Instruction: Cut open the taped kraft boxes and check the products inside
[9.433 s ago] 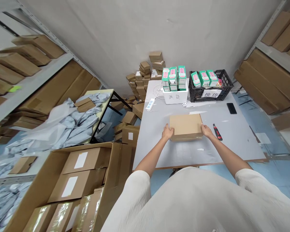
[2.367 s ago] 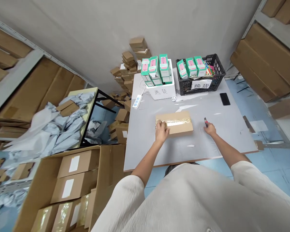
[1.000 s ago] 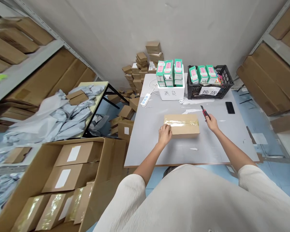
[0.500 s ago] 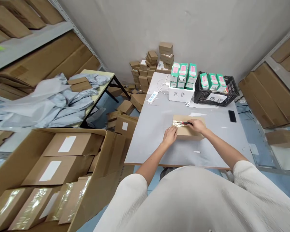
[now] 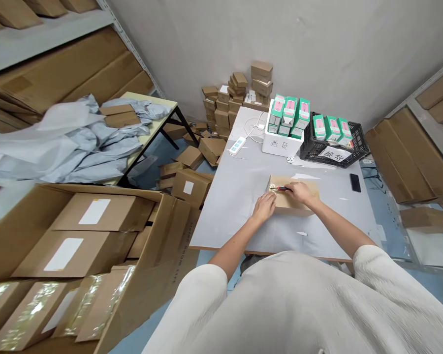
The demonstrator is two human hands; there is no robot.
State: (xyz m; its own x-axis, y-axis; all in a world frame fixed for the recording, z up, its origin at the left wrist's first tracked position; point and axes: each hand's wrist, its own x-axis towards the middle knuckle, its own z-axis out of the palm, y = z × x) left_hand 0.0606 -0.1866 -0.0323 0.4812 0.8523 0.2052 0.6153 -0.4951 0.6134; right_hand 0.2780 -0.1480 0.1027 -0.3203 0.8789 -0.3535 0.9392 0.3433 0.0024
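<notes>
Altogether two hands [image 5: 265, 206], one knife [image 5: 282, 189]

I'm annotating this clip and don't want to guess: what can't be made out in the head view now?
In the head view:
Taped box: contents hidden by its own cardboard.
Knife: rear of handle covered by the right hand.
Large carton: cut off at left and bottom edges.
Green boxes: fine print too small.

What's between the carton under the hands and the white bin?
The head view shows a small round item just in front of the white bin and a white scrap by the far side of the carton, on gray tabletop.
</notes>
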